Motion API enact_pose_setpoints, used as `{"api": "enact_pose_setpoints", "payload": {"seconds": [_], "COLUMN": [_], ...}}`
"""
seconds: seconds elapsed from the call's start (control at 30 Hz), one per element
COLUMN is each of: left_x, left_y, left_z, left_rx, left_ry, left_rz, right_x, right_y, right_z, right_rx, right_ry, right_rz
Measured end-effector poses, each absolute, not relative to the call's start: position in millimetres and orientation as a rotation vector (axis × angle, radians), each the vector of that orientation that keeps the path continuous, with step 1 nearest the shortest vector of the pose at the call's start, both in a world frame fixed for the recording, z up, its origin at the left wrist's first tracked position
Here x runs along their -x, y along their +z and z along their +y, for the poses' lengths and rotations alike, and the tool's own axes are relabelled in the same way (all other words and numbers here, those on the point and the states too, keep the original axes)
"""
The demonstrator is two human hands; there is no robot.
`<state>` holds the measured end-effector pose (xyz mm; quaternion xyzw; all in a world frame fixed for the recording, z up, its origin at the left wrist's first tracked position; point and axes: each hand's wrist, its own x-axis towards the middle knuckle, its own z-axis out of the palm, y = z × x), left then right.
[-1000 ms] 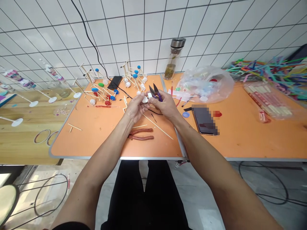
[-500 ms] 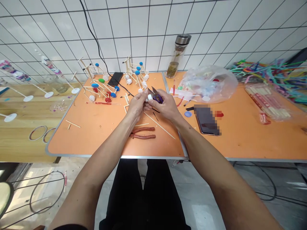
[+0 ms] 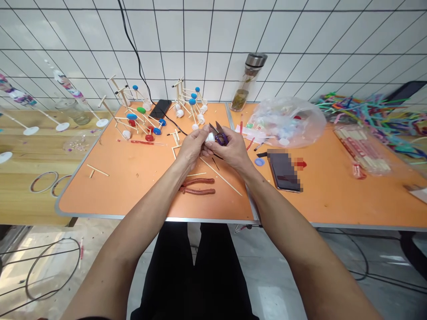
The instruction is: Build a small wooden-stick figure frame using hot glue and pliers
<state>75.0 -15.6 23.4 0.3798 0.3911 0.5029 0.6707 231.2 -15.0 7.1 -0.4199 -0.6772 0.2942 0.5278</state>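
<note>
My left hand is closed, pinching a small white bottle cap with its fingertips. In my right hand are purple-handled scissors, their blades parted and pointing up and away from me. Both hands meet over the orange table, and the right fingertips are at the cap as well. Pliers with reddish-brown handles lie just below the hands. A long thin wooden stick passes beneath them on the tabletop.
Stick models with coloured cap wheels stand at the back left, near a black phone. A glass tea bottle leans against the tiled wall. To the right are a plastic bag of caps, a dark phone and packaged sticks.
The view has shifted slightly, with the table's left edge moving left in it. The white cap looks slightly turned between my fingers. Both hands keep their holds.
</note>
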Motion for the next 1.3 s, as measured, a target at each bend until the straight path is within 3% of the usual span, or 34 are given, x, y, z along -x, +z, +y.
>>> {"api": "enact_pose_setpoints", "payload": {"seconds": [1.3], "left_x": [-66.4], "left_y": [27.3], "left_z": [-9.0], "left_rx": [-0.527], "left_ry": [1.055], "left_rz": [0.777], "right_x": [-236.8], "right_y": [7.2], "right_z": [-11.0], "right_rx": [1.038], "right_ry": [0.663], "right_rz": [-1.563]}}
